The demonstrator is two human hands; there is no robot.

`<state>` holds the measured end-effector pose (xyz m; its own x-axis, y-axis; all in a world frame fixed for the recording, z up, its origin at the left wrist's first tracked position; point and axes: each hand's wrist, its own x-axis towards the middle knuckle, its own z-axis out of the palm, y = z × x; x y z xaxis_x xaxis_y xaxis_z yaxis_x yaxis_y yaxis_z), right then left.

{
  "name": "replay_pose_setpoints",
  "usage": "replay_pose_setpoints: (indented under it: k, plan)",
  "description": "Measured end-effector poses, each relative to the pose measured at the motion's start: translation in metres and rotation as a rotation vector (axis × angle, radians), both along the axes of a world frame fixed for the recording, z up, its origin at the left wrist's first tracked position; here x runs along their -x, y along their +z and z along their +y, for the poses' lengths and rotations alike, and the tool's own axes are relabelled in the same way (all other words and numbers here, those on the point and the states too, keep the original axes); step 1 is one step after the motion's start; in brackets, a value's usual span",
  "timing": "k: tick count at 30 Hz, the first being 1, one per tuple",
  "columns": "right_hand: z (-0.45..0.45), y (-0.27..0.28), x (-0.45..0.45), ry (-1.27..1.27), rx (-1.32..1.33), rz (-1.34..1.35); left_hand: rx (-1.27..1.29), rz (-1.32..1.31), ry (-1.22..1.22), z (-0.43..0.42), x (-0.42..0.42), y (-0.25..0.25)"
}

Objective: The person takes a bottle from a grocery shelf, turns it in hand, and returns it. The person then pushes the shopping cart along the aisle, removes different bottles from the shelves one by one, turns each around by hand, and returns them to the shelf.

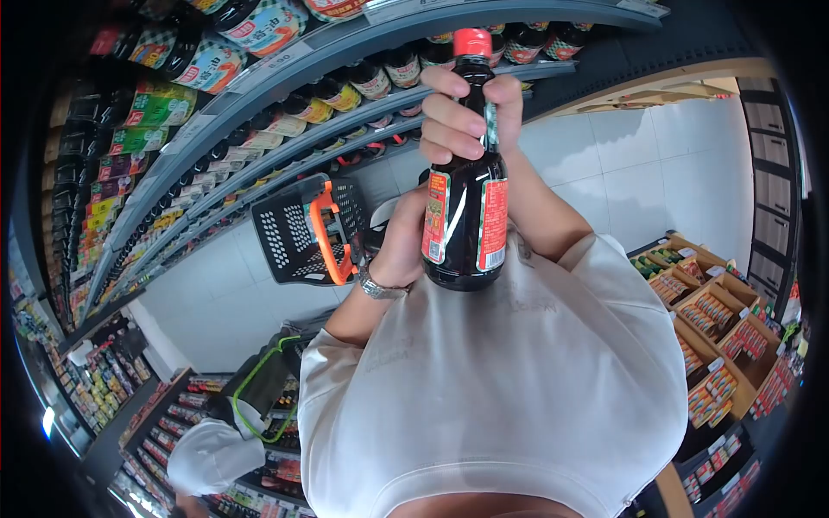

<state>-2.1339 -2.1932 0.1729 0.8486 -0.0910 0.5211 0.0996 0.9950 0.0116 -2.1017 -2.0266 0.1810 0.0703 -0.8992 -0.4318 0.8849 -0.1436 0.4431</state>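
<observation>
In the head view my right hand (471, 121) is closed around the neck of a dark glass sauce bottle (466, 233). The bottle has a red cap and red-and-green labels, and its base points toward my chest. My left hand (401, 237), with a metal watch at the wrist, is closed beside the bottle's lower left side. A black bar that looks like a basket handle (374, 237) shows at its fingers, partly covered. Just left of that hand is a black shopping basket (289, 237) with perforated sides and an orange carry handle (326, 233).
Ahead and to the left run shelves (259, 78) packed with bottled sauces. Pale tiled floor (596, 155) lies to the right. Wooden display bins (717, 319) with packets stand at the lower right. Behind on the left is another person (216, 453) in a light top.
</observation>
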Motion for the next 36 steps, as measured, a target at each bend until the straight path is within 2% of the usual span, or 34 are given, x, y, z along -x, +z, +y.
replay_pose_setpoints:
  k: [10, 23, 27, 29, 31, 32, 33, 35, 36]
  plan:
    - [0.04, 0.011, 0.006, -0.206, 0.008, 0.065, 0.116, -0.237, -0.039, 0.047, -0.02, -0.003]
    - [0.069, 0.024, 0.0, -0.318, 0.002, 0.286, 0.109, -0.17, -0.117, 0.063, -0.046, 0.002]
    - [0.063, 0.037, 0.001, -0.337, 0.047, 0.362, 0.161, -0.268, -0.143, 0.064, -0.048, -0.006]
    - [0.058, 0.046, 0.0, -0.372, 0.142, 0.434, 0.154, -0.322, -0.101, 0.061, -0.046, -0.005]
    - [0.055, 0.062, 0.0, -0.38, 0.192, 0.475, 0.137, -0.17, 0.024, 0.056, -0.047, 0.0]
    - [0.054, 0.073, -0.001, -0.441, 0.284, 0.632, 0.089, -0.061, 0.063, 0.054, -0.041, 0.008]
    - [0.053, 0.079, -0.002, -0.5, 0.376, 0.789, 0.078, -0.11, 0.081, 0.052, -0.038, 0.017]
    - [0.05, 0.089, -0.008, -0.562, 0.451, 0.898, 0.143, -0.106, 0.176, 0.048, -0.03, 0.025]
    - [0.047, 0.089, -0.01, -0.541, 0.476, 0.912, 0.168, -0.148, 0.149, 0.048, -0.03, 0.022]
